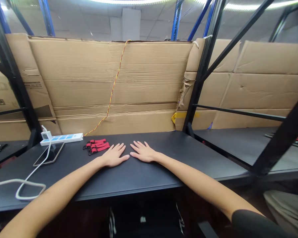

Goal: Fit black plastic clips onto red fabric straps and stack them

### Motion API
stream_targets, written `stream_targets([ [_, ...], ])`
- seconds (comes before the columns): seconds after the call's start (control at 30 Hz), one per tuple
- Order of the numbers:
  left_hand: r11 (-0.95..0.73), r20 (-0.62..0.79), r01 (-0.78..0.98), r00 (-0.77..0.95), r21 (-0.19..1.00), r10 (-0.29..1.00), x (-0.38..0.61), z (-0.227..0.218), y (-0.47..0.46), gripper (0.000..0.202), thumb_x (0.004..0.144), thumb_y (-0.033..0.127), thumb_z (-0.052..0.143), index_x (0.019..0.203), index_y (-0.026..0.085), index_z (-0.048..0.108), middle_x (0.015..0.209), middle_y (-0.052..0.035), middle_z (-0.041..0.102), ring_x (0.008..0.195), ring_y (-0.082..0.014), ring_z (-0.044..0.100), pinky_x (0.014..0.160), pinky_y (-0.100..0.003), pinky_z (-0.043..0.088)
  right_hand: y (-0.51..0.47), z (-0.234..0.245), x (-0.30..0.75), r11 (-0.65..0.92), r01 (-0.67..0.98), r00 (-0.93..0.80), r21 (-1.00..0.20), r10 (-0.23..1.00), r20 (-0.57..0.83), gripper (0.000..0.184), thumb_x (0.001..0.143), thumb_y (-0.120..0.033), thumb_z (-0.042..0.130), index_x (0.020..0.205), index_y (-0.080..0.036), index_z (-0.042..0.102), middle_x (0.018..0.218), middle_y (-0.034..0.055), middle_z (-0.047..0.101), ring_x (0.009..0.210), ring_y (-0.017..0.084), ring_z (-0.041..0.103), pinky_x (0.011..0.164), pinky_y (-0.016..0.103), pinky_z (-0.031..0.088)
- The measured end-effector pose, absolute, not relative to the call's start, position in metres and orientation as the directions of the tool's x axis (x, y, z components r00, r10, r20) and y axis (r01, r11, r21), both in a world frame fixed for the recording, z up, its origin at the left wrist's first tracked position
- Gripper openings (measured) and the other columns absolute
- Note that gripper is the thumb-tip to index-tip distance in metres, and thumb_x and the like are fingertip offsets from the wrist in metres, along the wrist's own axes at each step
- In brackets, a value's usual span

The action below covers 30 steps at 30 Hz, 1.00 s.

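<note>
My left hand [115, 154] lies flat and palm down on the black table [164, 172], fingers spread, holding nothing. My right hand [143, 152] rests flat beside it, also palm down with fingers apart; the two thumbs almost meet. A small pile of red straps with black metal clips [96, 145] lies just left of my left hand's fingertips, not touched by either hand.
A white power strip [62, 138] with a plugged-in white charger [46, 135] sits at the back left, its white cable [27, 185] looping toward the front edge. A phone [48, 155] lies below it. Cardboard sheets [144, 82] wall the back; black frame posts [201, 76] stand right.
</note>
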State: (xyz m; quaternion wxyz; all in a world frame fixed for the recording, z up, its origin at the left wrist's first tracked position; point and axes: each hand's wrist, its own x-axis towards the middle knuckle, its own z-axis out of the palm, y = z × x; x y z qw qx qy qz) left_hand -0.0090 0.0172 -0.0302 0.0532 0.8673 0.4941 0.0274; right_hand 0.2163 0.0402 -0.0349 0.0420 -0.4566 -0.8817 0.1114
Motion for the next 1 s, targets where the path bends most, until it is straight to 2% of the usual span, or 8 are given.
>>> stream_targets([
  [1.0, -0.516, 0.002, 0.847, 0.52, 0.13, 0.854, -0.0112, -0.0332, 0.0199, 0.082, 0.086, 0.071, 0.016, 0.149, 0.019, 0.018, 0.155, -0.0089, 0.012, 0.144, -0.0269, 0.007, 0.115, -0.046, 0.005, 0.0414, -0.0362, 0.2159, 0.558, 0.793, -0.579, -0.244, 0.815, -0.016, 0.081, 0.086, -0.072, 0.014, 0.15, -0.023, 0.014, 0.156, 0.008, 0.005, 0.144, 0.028, 0.001, 0.112, 0.051, -0.005],
])
